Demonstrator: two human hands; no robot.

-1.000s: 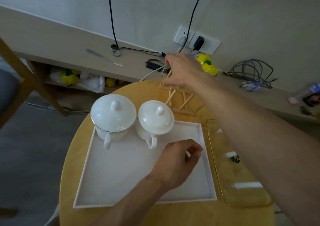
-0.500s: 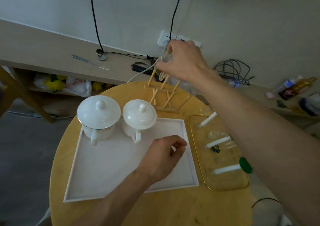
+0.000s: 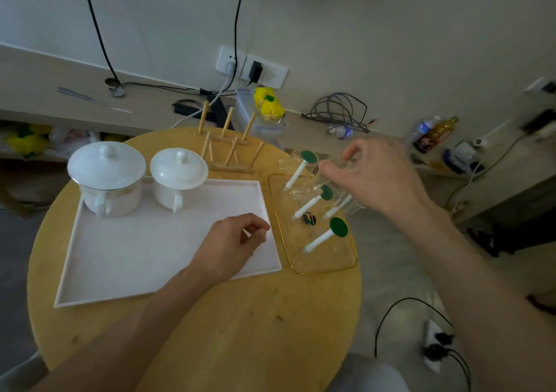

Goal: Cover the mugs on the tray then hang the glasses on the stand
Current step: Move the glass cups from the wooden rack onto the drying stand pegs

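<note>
A person's two bare arms reach over a round wooden surface, with a white tray as the landmark. At the tray's far edge stand two white lidded mugs: the larger mug at the far-left corner and the smaller mug just right of it, each with its lid on and handle facing the viewer. The left hand rests over the tray's near-right part, fingers curled inward with thumb and forefinger nearly touching; whether they pinch anything cannot be told. Beyond the tray's far-right corner stands a wooden peg stand, its pegs bare. Just right of the tray lies a clear gold-rimmed dish holding stemmed glasses with white stems and green bases; one glass lies at the dish's middle, others crowd its far end. The right hand hovers over that far end of the dish, fingers closed on a clear glass, which shows only as a blur.
</note>
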